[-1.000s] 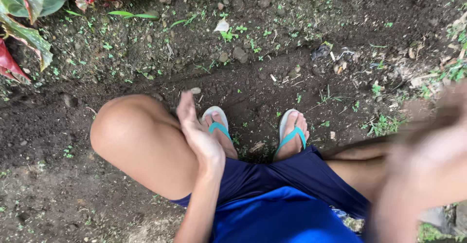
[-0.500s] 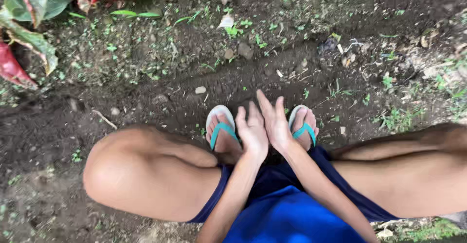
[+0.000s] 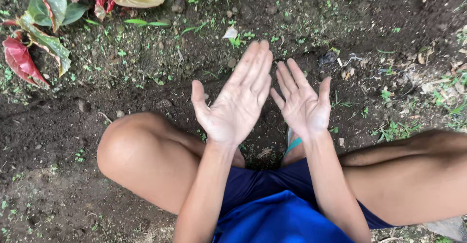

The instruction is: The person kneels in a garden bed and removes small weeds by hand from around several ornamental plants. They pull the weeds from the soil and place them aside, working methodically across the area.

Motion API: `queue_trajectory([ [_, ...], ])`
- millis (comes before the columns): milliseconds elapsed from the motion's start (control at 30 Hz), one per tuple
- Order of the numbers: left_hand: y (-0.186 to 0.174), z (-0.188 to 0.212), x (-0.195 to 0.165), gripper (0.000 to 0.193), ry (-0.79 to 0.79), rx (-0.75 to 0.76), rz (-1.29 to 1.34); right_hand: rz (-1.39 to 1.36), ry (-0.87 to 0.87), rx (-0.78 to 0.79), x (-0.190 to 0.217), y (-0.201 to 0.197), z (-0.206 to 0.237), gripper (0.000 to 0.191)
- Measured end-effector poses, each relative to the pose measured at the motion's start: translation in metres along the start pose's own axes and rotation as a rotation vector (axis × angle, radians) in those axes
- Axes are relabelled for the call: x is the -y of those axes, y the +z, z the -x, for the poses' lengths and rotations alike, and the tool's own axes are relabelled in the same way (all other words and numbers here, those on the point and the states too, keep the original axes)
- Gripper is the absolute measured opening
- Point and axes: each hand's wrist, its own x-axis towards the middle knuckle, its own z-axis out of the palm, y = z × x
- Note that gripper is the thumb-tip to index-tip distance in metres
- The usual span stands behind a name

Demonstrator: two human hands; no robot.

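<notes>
**Empty palms over bare soil**

Above the dark soil [image 3: 146,92], a squatting person holds both palms up and empty. The left hand [image 3: 233,102] keeps its fingers [image 3: 253,68] straight and close together; the right hand [image 3: 302,104] spreads its fingers wide. Neither touches anything, the ground lying nearest beneath them. A teal sandal [image 3: 292,143] peeks out below the right wrist. Red-and-green leaves [image 3: 39,29] stand well apart at upper left. No digging or planting shows yet; the earth looks loose.
</notes>
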Motion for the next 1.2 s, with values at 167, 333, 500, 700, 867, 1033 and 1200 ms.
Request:
queue_trajectory([
  [167,-0.003,-0.004,0.017,0.116,-0.039,0.032,0.101,-0.516,-0.017,0.072,0.005,-0.01,0.004,0.096],
  [333,0.024,-0.011,-0.003,0.094,-0.064,-0.14,-0.592,0.107,-0.048,-0.345,-0.001,-0.059,-0.013,0.066],
  [500,0.061,-0.04,-0.078,0.078,0.12,0.073,-0.956,0.465,-0.313,-0.659,-0.021,-0.096,-0.051,0.016],
  [700,0.067,-0.085,-0.112,0.098,-0.104,0.184,0.063,0.768,-0.386,-0.651,-0.023,-0.064,-0.091,0.021],
  [867,0.08,-0.084,-0.089,0.114,-0.112,0.291,0.212,1.004,-0.409,-0.611,-0.008,-0.038,-0.107,0.011],
  [1033,0.069,-0.091,-0.076,0.108,-0.136,0.389,0.096,1.31,-0.457,-0.716,-0.011,-0.048,-0.115,0.017],
  [1200,0.039,-0.096,-0.075,0.063,0.041,0.059,-0.073,1.392,-0.444,-0.649,-0.018,-0.049,-0.119,0.024],
])
